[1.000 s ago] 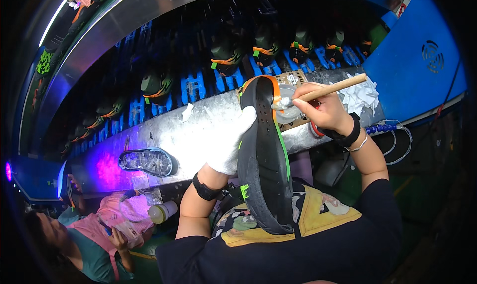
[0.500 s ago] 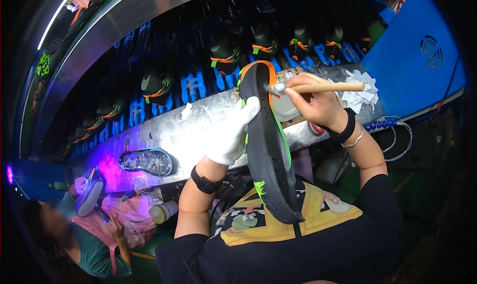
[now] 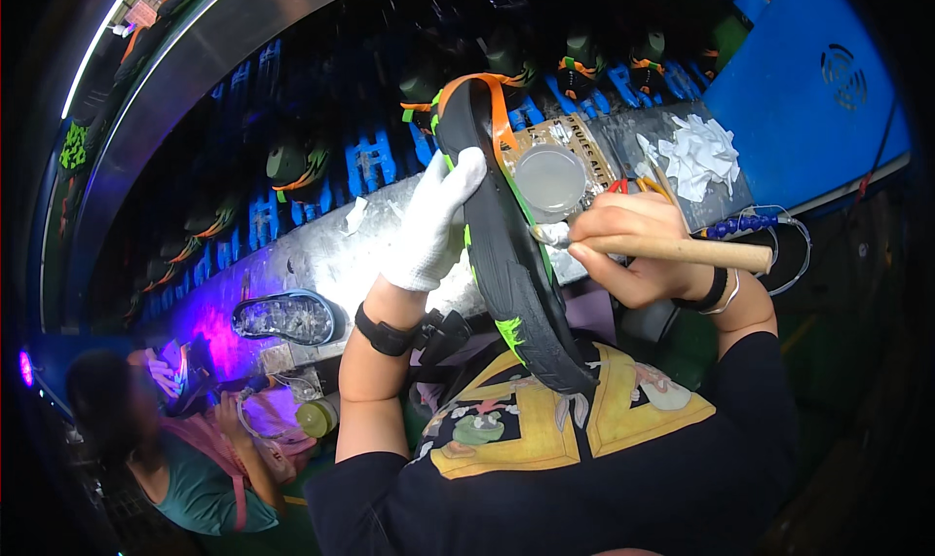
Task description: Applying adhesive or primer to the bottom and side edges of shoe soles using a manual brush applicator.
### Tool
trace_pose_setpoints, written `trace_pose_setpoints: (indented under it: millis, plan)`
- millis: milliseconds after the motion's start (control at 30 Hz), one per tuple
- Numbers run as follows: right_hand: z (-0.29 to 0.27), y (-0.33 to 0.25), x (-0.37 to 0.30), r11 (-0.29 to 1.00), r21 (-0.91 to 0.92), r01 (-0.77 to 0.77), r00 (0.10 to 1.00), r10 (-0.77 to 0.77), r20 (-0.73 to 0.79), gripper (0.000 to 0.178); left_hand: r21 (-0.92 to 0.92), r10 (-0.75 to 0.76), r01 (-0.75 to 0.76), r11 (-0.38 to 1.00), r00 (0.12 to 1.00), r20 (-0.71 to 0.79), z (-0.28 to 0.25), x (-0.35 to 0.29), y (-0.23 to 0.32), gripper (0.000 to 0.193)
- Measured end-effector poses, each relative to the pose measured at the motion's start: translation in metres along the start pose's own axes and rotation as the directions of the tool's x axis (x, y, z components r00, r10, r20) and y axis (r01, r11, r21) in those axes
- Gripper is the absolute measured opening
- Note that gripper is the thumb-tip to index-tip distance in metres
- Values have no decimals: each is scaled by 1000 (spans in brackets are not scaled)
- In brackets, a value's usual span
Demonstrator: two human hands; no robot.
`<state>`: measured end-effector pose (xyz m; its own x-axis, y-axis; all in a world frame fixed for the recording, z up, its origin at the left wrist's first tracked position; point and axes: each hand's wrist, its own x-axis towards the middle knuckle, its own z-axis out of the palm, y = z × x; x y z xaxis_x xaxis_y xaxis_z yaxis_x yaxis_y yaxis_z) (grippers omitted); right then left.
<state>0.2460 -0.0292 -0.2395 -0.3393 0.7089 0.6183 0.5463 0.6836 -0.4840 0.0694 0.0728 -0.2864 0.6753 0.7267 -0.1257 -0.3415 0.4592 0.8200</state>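
Note:
A black shoe sole [image 3: 506, 254] with orange and green edging stands lengthwise in front of me, its orange end toward the bench and its other end near my chest. My left hand [image 3: 429, 230], in a white glove, grips it by the left side near the upper half. Bare, my right hand [image 3: 638, 240] is closed round a brush [image 3: 706, 252] with a thick wooden handle. The whitish brush head is at the sole's right edge, about halfway along. Just beyond it sits a round tub [image 3: 550, 181] of cloudy liquid.
Crumpled white paper or cloth [image 3: 699, 157] lies to the right, by the blue machine housing [image 3: 808, 118]. Another sole [image 3: 287, 319] rests on the metal bench [image 3: 380, 230]. Behind, shoes [image 3: 297, 166] stand along blue holders [image 3: 370, 166]. A co-worker [image 3: 205, 478] sits at left.
My right hand has brought the brush down along the sole's right edge, from near the orange end to mid-length. The tub shows now. The sole has shifted slightly up and left in view.

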Motion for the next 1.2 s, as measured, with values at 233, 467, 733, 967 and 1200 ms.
trace_pose_setpoints:
  millis: [233, 467, 733, 967, 1200]
  plan:
    - [-4, -11, -7, 995, 66, -81, 991, 74, 108, 6, 49, 132, -129, 990, 990, -49, -6, 3, 0, 37]
    - [-8, 26, -8, 822, 482, -302, 911, 397, -106, 5, -2, 64, -64, 998, 997, 30, -2, -12, 2, 43]
    - [9, 83, 8, 850, 480, -217, 835, 416, -360, 7, -18, 12, -10, 1000, 996, 89, 9, -18, 9, 49]
    - [3, 61, 4, 684, 697, -214, 800, 532, -277, 9, -65, 65, -58, 996, 993, 99, 5, -22, 17, 40]
    - [-13, 57, -38, 658, 739, -141, 668, 614, -419, 10, -263, 509, -480, 837, 859, 53, -2, -37, 95, 57]
